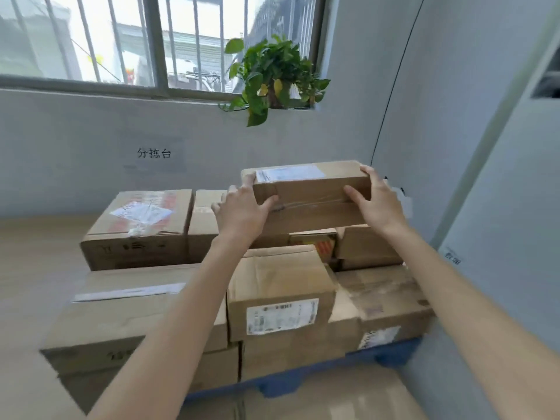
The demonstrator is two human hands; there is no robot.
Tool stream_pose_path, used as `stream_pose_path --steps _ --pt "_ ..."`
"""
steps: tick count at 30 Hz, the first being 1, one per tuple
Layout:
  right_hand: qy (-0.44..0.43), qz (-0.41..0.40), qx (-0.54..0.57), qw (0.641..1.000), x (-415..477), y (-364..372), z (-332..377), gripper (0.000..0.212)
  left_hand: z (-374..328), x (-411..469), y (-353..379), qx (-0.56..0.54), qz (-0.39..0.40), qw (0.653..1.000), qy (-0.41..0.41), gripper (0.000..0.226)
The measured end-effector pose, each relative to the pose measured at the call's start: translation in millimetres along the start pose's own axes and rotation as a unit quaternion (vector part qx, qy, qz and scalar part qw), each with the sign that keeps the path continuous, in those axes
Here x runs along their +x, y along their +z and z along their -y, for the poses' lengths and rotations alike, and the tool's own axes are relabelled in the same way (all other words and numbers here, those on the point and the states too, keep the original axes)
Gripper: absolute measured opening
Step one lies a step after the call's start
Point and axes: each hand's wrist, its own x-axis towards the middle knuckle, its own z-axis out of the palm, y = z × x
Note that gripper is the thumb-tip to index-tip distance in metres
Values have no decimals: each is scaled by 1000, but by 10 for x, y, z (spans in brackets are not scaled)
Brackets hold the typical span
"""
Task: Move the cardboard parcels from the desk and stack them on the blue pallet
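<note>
Forearms (pixel 181 313) reach over the blue pallet (pixel 281 386) — our left hand (pixel 242 207) and right hand (pixel 378 201) grip the parcel (pixel 312 198) by its ends, guessing so it lands level.

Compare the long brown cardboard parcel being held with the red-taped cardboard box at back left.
The long brown cardboard parcel is slim and held at its ends by the left hand and right hand; the red-taped cardboard box is bulkier and sits untouched. The parcel's tape is clear, the box's red. Both carry white top labels.
</note>
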Motion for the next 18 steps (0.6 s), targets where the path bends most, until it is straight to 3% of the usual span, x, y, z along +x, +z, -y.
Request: stream_pose_path --steps 11,18 --pt "75 -29 26 996 -369 -668 -1434 57 -1021 -506 947 -27 76 995 58 52" --pt "96 19 43 994 -658 -504 -1891 56 -921 -811 1299 82 98 988 92 57"
